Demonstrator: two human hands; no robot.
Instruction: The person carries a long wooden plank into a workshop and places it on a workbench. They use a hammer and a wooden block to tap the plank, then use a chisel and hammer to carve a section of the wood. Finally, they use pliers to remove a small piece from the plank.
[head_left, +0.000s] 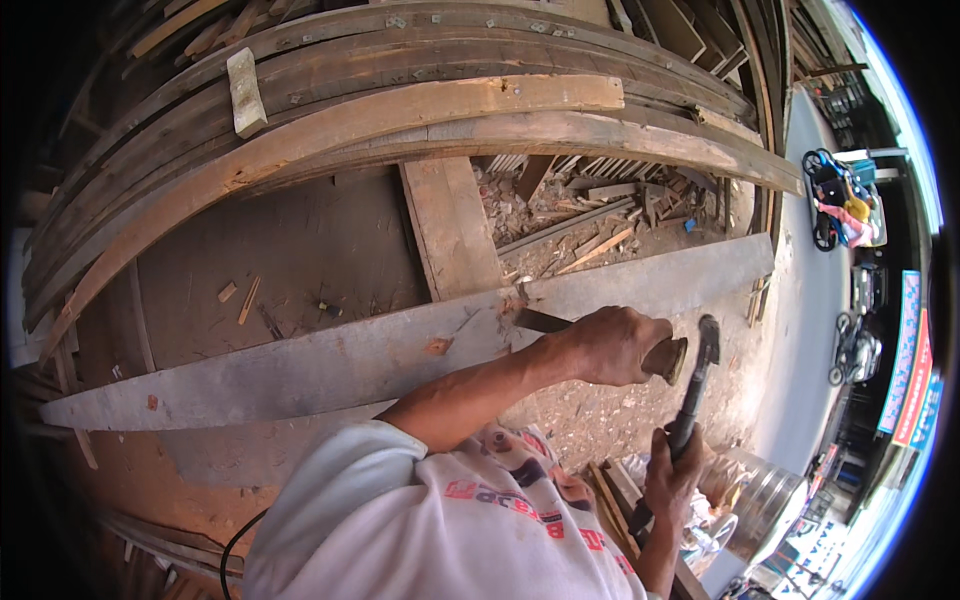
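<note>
My left hand (610,345) is closed around a chisel with a wooden handle (668,358). Its metal blade (535,320) is set against the upper edge of a long grey plank (300,365) that runs across the view. My right hand (675,475) grips the dark handle of a hammer. The hammer head (708,340) stands just right of the chisel's butt end, close to it. My white printed shirt fills the lower middle of the view.
Long curved-looking planks (400,110) are stacked beyond the grey plank, with a short wood block (245,92) on top. An upright beam (450,225) crosses under them. Wood scraps (590,215) litter the ground. A metal pot (760,500) sits by my right hand. Motorbikes (840,200) are on the road at the right.
</note>
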